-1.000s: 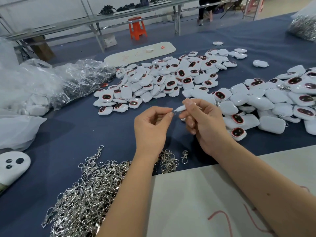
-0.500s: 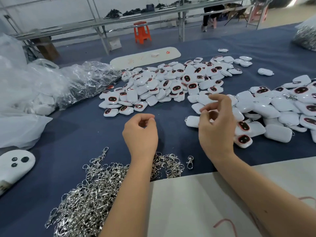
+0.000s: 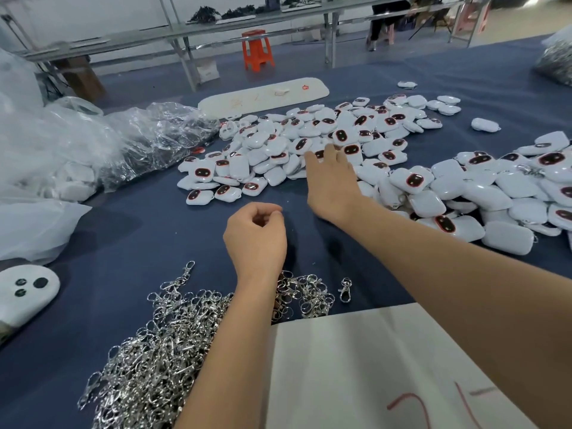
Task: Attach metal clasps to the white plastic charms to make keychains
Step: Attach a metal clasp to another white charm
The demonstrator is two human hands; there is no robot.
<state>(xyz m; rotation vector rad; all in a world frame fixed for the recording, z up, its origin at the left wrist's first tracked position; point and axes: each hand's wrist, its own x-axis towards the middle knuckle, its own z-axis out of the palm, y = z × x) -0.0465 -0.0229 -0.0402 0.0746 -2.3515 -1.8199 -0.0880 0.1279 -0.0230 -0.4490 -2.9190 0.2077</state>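
Note:
White plastic charms with dark oval faces lie in two heaps on the blue cloth: a middle heap (image 3: 272, 147) and a right heap (image 3: 495, 187). My right hand (image 3: 332, 181) reaches forward with fingers stretched out, its fingertips at the near edge of the middle heap, and it holds nothing. My left hand (image 3: 255, 239) hovers over the cloth with fingers curled against the thumb; nothing shows in it. A big heap of silver metal clasps (image 3: 154, 354) lies under my left forearm. One loose clasp (image 3: 344, 289) lies to its right.
Crumpled clear plastic bags (image 3: 93, 144) fill the left side. A white board (image 3: 371, 366) covers the near edge and a long white board (image 3: 263, 96) lies at the back. A white ghost-shaped piece (image 3: 24, 292) sits at the left. An orange stool (image 3: 257, 51) stands beyond the table.
My right hand let go of the charm it held, and it now lies on the cloth. That hand then reached forward to the middle heap. My left hand drew apart and stayed curled.

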